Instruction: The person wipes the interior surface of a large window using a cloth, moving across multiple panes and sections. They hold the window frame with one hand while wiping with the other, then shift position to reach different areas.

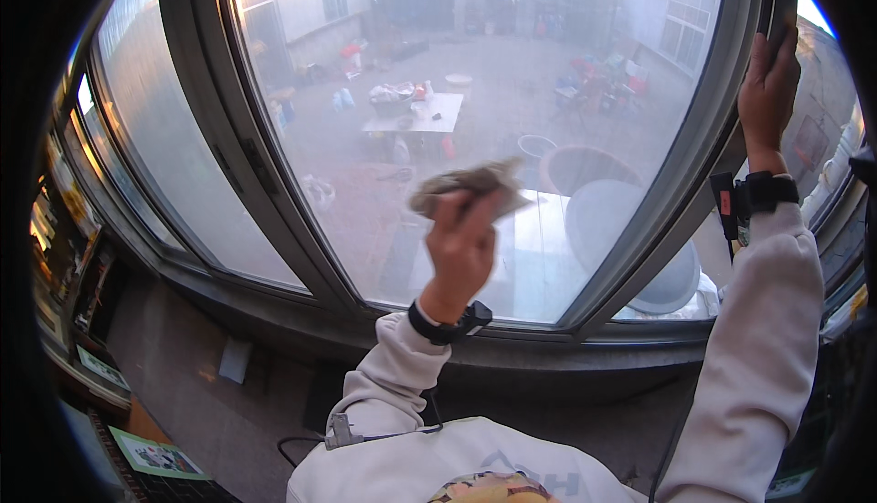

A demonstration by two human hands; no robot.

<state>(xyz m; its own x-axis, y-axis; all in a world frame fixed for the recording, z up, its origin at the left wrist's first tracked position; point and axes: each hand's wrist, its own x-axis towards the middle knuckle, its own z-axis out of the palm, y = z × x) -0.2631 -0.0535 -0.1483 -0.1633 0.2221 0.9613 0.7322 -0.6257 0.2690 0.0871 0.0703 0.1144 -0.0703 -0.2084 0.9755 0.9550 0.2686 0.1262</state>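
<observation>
My left hand (pixel 460 249) grips a crumpled grey-beige wad (pixel 473 184), blurred, so I cannot tell whether it is cloth or paper. It is in front of the hazy glass pane (pixel 493 112) of a sliding window; whether the wad touches the glass is unclear. At upper right, my right hand (pixel 771 95) is raised and holds the upright of the metal window frame (pixel 716 140), its thumb on the near side and some fingertips hidden. Both wrists wear black straps, and pale sleeves cover the arms.
The window sill (pixel 548 356) runs below the panes. More sliding panes (pixel 178 140) stand on the left. Lower left, a picture on green backing (pixel 157 451) lies near shelving. Beyond the glass are a courtyard table (pixel 425 116) and a large round lid-like disc (pixel 610 229). Cables hang by both arms.
</observation>
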